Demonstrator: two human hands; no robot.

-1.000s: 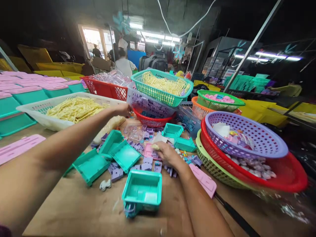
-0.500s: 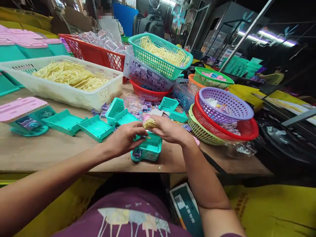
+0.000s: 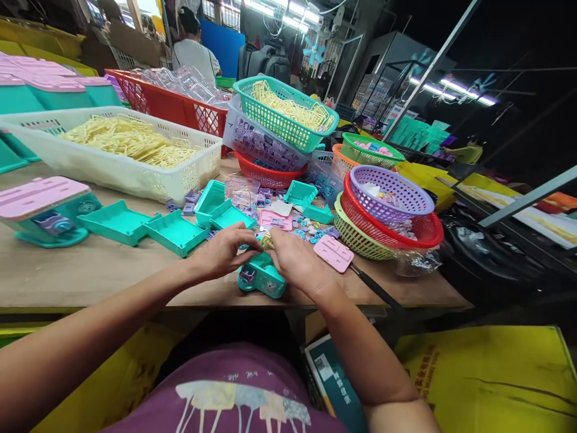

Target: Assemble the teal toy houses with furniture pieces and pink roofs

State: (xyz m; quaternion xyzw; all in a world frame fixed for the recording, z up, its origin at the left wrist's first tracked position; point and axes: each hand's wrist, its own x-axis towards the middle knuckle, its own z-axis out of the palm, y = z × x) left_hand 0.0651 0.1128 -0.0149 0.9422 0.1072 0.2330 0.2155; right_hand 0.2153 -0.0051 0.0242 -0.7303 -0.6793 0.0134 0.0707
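Observation:
A small teal plastic box with a purple part on its side stands near the wooden table's front edge. Both hands meet over its top. My left hand has its fingers curled on the box's upper left rim. My right hand is closed on a bundle of pale yellow plastic strips and presses down at the box's opening. Open teal trays lie to the left, and a pink lid lies just right of my right hand.
A white crate of yellow strips sits at the back left, beside a red crate. Stacked baskets crowd the right side, a teal basket tops the middle stack. A teal unit with a pink top stands far left. A person stands behind.
My left hand came back from the white crate to the teal box. Both hands dropped lower onto the box, and the yellow bundle went from above it down to its opening.

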